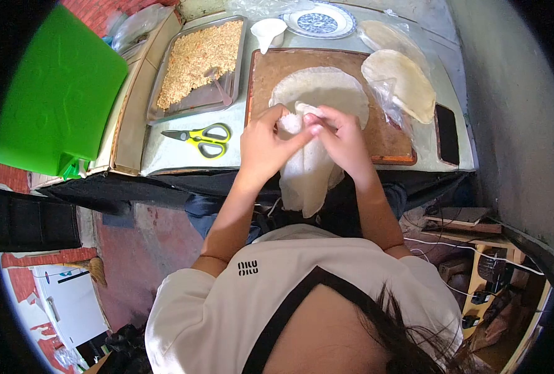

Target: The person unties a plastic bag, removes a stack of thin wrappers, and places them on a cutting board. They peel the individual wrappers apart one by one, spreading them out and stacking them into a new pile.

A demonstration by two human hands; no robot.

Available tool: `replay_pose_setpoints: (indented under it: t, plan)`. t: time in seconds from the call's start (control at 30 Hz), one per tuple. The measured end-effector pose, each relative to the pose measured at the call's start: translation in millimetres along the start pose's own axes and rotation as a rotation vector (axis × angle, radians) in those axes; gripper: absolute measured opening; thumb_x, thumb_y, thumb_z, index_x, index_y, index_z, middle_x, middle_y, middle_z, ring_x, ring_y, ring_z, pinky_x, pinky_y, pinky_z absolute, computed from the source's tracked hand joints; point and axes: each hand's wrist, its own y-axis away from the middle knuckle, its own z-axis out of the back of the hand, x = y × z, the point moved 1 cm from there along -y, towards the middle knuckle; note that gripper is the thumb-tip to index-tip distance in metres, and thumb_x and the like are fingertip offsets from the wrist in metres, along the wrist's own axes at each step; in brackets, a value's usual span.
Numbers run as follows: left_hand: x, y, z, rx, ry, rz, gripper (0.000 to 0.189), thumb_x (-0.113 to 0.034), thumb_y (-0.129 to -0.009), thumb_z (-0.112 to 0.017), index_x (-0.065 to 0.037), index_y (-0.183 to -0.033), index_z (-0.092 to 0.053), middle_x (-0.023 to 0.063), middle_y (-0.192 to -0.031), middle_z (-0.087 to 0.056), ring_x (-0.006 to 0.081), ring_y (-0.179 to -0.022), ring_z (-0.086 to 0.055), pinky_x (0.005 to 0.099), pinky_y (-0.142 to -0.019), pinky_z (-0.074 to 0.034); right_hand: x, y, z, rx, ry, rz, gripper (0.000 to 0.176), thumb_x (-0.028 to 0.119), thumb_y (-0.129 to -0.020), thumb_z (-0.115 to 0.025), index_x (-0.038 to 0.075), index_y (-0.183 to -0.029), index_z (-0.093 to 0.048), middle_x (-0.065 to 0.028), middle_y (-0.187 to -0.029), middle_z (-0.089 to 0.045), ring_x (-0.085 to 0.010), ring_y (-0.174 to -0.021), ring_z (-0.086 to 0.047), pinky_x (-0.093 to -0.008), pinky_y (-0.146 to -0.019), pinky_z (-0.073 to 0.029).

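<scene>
A thin, pale wrapper hangs from my two hands, drooping over the table's front edge. My left hand is closed on its bunched upper edge, with the thumb reaching across to the right. Close beside it, my right hand pinches the same edge, and the two thumbs nearly meet. Behind my hands, a round wrapper lies flat on a brown board. Folded wrappers, partly covered by clear plastic, rest at the board's right side.
A metal tray holds crumbly filling and a spoon. Yellow-green scissors lie in front of it. At the back are a white cup and a blue-patterned plate. A phone sits right; a green container stands left.
</scene>
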Motion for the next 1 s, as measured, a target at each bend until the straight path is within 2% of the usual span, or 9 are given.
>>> replay_pose_setpoints:
  t: [0.1,0.2,0.3,0.33,0.47,0.57,0.73,0.87,1.0]
  plan:
    - [-1.6,-1.3,2.1,0.113,0.121,-0.070,0.021,-0.019,-0.086,-0.072,0.001,-0.082,-0.068,0.0010,-0.063,-0.057,0.0047,-0.059,-0.047,0.0246,-0.052,-0.038,9.1,1.3,-1.2,0.049,0.000,0.045,0.017,0.012,-0.093,-0.060,-0.004,-0.097,-0.064,-0.0121,-0.074,-0.064,-0.0056,-0.071,-0.053,-0.0250,-0.063,-0.045]
    - [0.6,-7.8,12.4,0.254,0.143,-0.188,0.020,-0.017,-0.087,-0.072,0.001,-0.080,-0.069,0.0017,-0.063,-0.059,0.0041,-0.061,-0.048,0.0235,-0.054,-0.039,5.6,2.1,4.7,0.049,0.029,0.041,0.016,0.011,-0.094,-0.059,-0.004,-0.096,-0.064,-0.0105,-0.073,-0.062,-0.0053,-0.070,-0.051,-0.0242,-0.062,-0.044]
    - [10.3,-9.0,10.3,0.105,0.332,-0.229,0.026,-0.022,-0.087,-0.072,0.001,-0.075,-0.067,0.0103,-0.056,-0.055,0.0100,-0.053,-0.050,0.0279,-0.050,-0.038,13.5,6.1,10.8,0.015,0.026,-0.015,0.018,0.012,-0.095,-0.059,-0.005,-0.095,-0.065,-0.0064,-0.073,-0.061,-0.0055,-0.070,-0.051,-0.0239,-0.062,-0.044]
    - [20.5,-10.6,14.1,0.154,0.359,-0.101,0.026,-0.019,-0.089,-0.070,0.002,-0.073,-0.065,0.0052,-0.056,-0.052,0.0051,-0.056,-0.045,0.0253,-0.050,-0.036,10.1,8.5,10.9,-0.049,-0.003,-0.008,0.019,0.013,-0.095,-0.059,-0.005,-0.096,-0.065,-0.0047,-0.074,-0.061,-0.0055,-0.070,-0.051,-0.0238,-0.062,-0.044]
    - [18.7,-6.4,14.6,-0.042,0.549,0.038,0.028,-0.016,-0.090,-0.069,0.003,-0.072,-0.061,-0.0014,-0.059,-0.051,0.0039,-0.061,-0.042,0.0250,-0.051,-0.034,1.6,10.5,19.4,-0.132,-0.135,-0.051,0.020,0.015,-0.096,-0.060,-0.004,-0.098,-0.065,-0.0005,-0.079,-0.062,-0.0055,-0.071,-0.051,-0.0235,-0.062,-0.043]
    - [26.3,-7.9,5.9,-0.033,0.515,-0.130,0.025,-0.013,-0.091,-0.067,0.004,-0.074,-0.061,0.0008,-0.063,-0.052,0.0049,-0.064,-0.044,0.0243,-0.055,-0.036,-1.0,9.3,14.6,-0.097,-0.215,-0.128,0.021,0.018,-0.094,-0.064,-0.003,-0.100,-0.065,-0.0001,-0.082,-0.063,-0.0049,-0.073,-0.052,-0.0228,-0.062,-0.044]
    - [5.1,-0.9,4.6,0.044,0.474,-0.193,0.025,-0.011,-0.091,-0.066,0.005,-0.073,-0.059,0.0029,-0.065,-0.053,0.0075,-0.064,-0.045,0.0251,-0.058,-0.037,4.1,5.0,7.8,-0.054,-0.017,-0.100,0.027,0.022,-0.089,-0.069,-0.004,-0.099,-0.065,-0.0008,-0.084,-0.066,-0.0042,-0.075,-0.056,-0.0224,-0.065,-0.046]
    - [17.5,-1.4,10.8,-0.194,0.504,-0.021,0.031,-0.014,-0.093,-0.064,0.004,-0.069,-0.057,-0.0004,-0.061,-0.050,0.0062,-0.062,-0.042,0.0250,-0.056,-0.034,2.7,2.6,18.0,-0.119,-0.220,-0.187,0.028,0.022,-0.088,-0.071,-0.003,-0.099,-0.067,-0.0014,-0.084,-0.067,-0.0048,-0.075,-0.058,-0.0236,-0.065,-0.048]
    - [31.4,1.1,7.2,-0.210,0.589,0.007,0.031,-0.013,-0.092,-0.065,0.003,-0.068,-0.055,-0.0016,-0.063,-0.049,0.0058,-0.062,-0.040,0.0242,-0.056,-0.033,0.0,5.6,19.1,-0.111,-0.269,-0.239,0.027,0.021,-0.087,-0.071,-0.002,-0.100,-0.068,-0.0003,-0.085,-0.067,-0.0051,-0.075,-0.058,-0.0238,-0.065,-0.047]
